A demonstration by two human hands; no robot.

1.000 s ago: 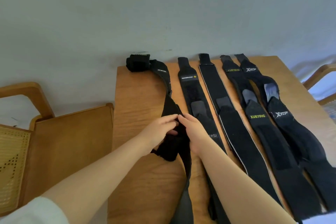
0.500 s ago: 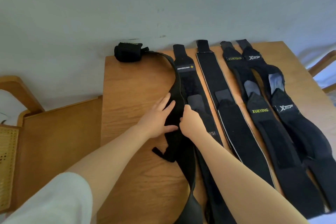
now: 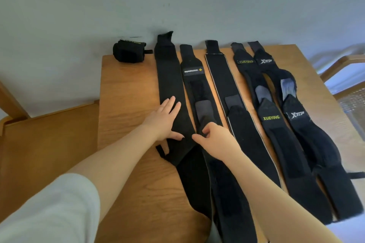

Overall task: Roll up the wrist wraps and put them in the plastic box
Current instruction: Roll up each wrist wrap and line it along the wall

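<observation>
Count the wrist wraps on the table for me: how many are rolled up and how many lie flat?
Rolled-up wrap: 1
Flat wraps: 5 (plain, MANUEKLEAR, pale-edged, XUEYING, XTEP)
Total: 6

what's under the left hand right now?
The left hand lies flat, fingers straight, on the leftmost unrolled wrist wrap, which lies on the wooden table. The patch of wrap beneath the palm is covered, so any label or fastening there cannot be seen.
</observation>
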